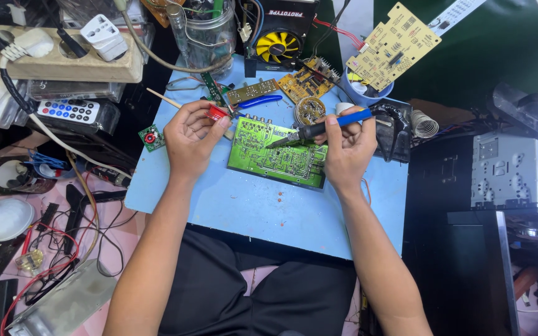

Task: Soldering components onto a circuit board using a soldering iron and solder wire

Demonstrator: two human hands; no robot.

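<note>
Seen from above, a person sits at a light blue work mat [263, 205] with a green circuit board [275, 154] lying flat at its centre, solder side up. The right hand [349, 144], at 3 o'clock of the board, has its fingers closed around the blue handle of a soldering iron [319, 128], held like a pen so the tip slants down to the board's upper middle. The left hand [191, 134], at 9 o'clock, pinches a small red part [218, 112] between thumb and fingertips just off the board's top left corner, seemingly ready to hand. At 12 o'clock lie more boards, blue-handled pliers [258, 100], a glass jar [202, 31] and a yellow fan [279, 45], crowding the far edge. A power strip [57, 53] and remote control [70, 111] sit at 10 o'clock; loose wires [70, 242] tangle at 8 o'clock
</note>
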